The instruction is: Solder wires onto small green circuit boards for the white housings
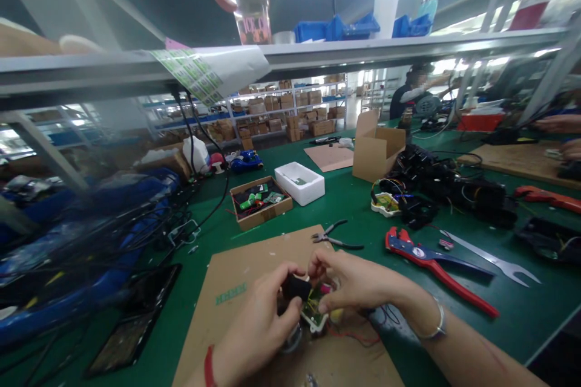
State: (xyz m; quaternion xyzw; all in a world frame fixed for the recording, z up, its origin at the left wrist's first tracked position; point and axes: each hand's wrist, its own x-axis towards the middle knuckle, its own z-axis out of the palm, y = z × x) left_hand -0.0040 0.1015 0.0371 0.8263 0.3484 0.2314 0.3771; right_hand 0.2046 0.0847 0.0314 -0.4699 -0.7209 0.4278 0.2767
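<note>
My left hand [258, 329] and my right hand [356, 281] meet over a brown cardboard sheet [236, 278] at the near edge of the green table. Together they grip a small electronic assembly [313, 308]: a black block on top, a green circuit board in a white housing below, with red and yellow wires trailing out. The left fingers pinch the black block. The right fingers curl round the top of the board. A red cord is on my left wrist, a silver bracelet on my right.
Small pliers [336, 236] lie just beyond my hands. A red-and-blue wire stripper [431, 260] and a metal fork tool [494, 260] lie right. A cardboard tray of parts [261, 202], white foam box [299, 182], open carton [376, 148] and black cable pile [445, 184] stand farther back. Another person sits far right.
</note>
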